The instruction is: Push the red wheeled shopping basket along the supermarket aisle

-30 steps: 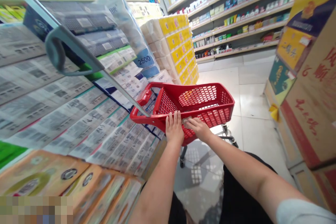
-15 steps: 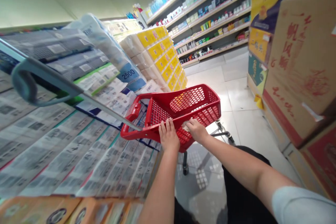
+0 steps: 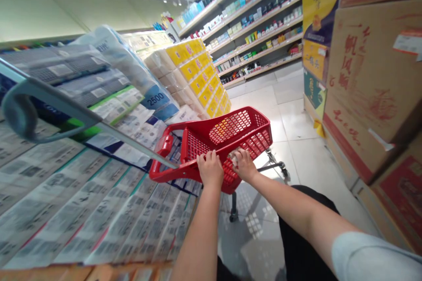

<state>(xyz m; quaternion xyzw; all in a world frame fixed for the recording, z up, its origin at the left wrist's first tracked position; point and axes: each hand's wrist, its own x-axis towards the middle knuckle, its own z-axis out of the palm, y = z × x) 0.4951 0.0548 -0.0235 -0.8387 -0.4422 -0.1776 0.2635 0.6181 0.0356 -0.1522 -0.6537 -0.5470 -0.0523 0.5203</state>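
Pale crumpled cloth [image 3: 232,157] is held in curled right grip [image 3: 244,165], against red cart [image 3: 227,149] side; rim overlapped by left grip [image 3: 210,170], closure indeterminable.

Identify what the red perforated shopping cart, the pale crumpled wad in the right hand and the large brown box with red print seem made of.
Red cart: probably smooth moulded plastic, from its rounded rim and regular holes. Crumpled wad: matt cloth or paper; its creases fit either. Brown box: likely dull cardboard, from its tan surface and straight edges.
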